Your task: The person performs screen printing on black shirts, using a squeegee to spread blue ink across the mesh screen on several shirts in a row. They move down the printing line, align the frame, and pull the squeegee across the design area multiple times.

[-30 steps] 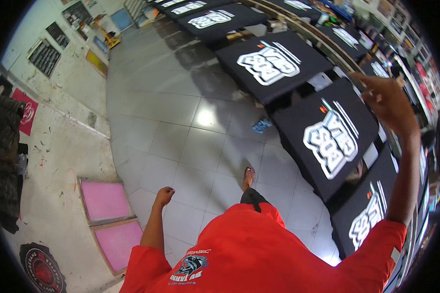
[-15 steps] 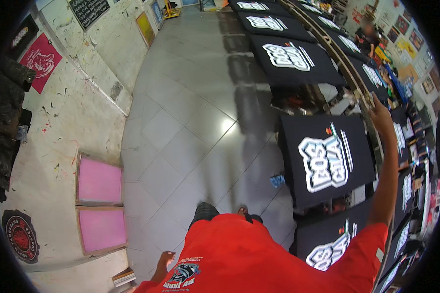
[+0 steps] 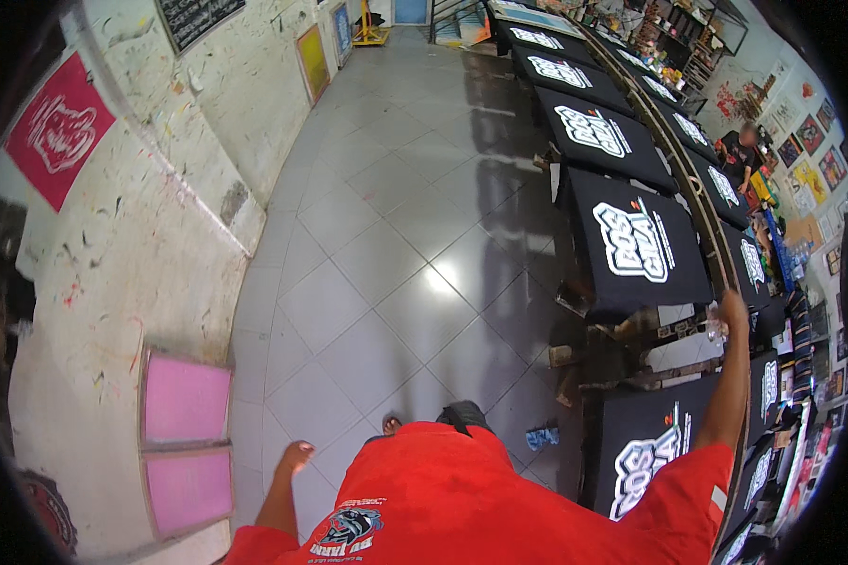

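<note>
My right arm reaches forward along the row of boards, and my right hand (image 3: 731, 311) is closed at the long rail (image 3: 709, 212) running down their middle. Its fingers are partly hidden, and a small shiny fitting (image 3: 716, 327) shows beside them. Just left of that hand is a gap between two boards. Black T-shirts with a white print lie flat there: one shirt (image 3: 589, 231) beyond the gap, another shirt (image 3: 693, 405) nearer me. My left hand (image 3: 299, 454) hangs low on the left over the floor, fingers loosely curled and apart, with nothing visible in it.
Grey tiled floor (image 3: 367, 282) stretches ahead between the boards and the stained wall (image 3: 151, 273). Two pink framed screens (image 3: 187, 400) lean at the wall. A crumpled blue thing (image 3: 542, 438) lies by the boards. Another person (image 3: 740, 155) is at the far right.
I have moved forward along the boards, so shirts, gap and blue thing appear nearer. My right hand remains at the rail, lower in view; my left hand has risen slightly and swung left.
</note>
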The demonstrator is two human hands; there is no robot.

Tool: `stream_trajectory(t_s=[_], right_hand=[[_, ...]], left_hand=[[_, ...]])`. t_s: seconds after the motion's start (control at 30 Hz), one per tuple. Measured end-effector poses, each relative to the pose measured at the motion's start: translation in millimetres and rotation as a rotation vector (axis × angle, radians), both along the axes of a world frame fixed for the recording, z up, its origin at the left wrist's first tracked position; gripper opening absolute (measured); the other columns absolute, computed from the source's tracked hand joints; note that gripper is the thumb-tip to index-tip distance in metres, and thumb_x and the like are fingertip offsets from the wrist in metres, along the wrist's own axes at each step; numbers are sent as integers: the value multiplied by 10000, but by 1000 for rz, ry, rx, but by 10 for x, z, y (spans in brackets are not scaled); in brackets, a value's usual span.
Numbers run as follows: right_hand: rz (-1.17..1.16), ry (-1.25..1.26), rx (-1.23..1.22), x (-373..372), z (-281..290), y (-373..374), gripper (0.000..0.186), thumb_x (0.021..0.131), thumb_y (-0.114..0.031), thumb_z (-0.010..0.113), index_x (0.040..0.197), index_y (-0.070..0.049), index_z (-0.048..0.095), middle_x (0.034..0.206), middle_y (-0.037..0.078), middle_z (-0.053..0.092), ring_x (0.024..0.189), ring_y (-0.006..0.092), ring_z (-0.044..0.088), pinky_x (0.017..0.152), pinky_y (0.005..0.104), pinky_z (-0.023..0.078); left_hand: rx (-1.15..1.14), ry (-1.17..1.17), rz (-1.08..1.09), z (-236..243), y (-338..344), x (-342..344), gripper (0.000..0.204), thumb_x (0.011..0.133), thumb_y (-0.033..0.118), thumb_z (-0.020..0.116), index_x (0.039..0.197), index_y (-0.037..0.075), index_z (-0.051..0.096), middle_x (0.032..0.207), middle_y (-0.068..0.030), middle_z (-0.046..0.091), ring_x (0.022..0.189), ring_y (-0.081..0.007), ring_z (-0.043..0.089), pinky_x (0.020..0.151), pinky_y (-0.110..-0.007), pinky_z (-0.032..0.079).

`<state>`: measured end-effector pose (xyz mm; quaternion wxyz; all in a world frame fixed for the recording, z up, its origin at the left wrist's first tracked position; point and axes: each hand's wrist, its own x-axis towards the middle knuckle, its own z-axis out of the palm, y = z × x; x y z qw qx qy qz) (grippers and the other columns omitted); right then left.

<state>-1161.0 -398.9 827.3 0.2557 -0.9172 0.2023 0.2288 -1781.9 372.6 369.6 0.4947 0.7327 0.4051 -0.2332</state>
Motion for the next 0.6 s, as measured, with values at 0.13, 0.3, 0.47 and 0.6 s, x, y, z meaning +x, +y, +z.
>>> stream_trajectory(t_s=[0.13, 0.3, 0.47, 0.6], right_hand=[[83, -171, 382, 404, -248, 732, 472, 878, -277, 655, 1256, -13, 555, 697, 65, 643, 550, 113, 578, 493, 300, 511], [327, -418, 151, 1421, -1210, 2129, 476, 866, -244, 633, 1264, 7, 561, 689, 63, 621, 563, 104, 544, 519, 254, 440], [786, 152, 629, 1883, -2477, 4923, 529, 855, -303, 638, 1307, -51, 525, 1038, 131, 703, 815, 194, 652, 766, 322, 522], [1578, 78, 682, 1951, -2503, 6698, 562, 884, -441, 602, 1323, -98, 521, 955, 198, 680, 905, 360, 642, 800, 440, 500]], left_hand=[[189, -63, 249, 243, 1307, 1091, 169, 827, 140, 622, 908, -1, 667, 783, -96, 660, 683, -160, 600, 576, -321, 481], [277, -145, 346, -96, 1863, 2565, 158, 863, 127, 561, 886, 3, 657, 727, -80, 640, 623, -156, 576, 544, -307, 467], [-171, -372, 222, -280, 1278, 4072, 163, 885, 128, 570, 989, 40, 660, 817, -57, 671, 693, -128, 592, 602, -268, 477], [37, -333, 61, 188, 518, 5391, 245, 861, 184, 584, 1026, 27, 673, 952, -121, 688, 848, -188, 635, 724, -336, 499]])
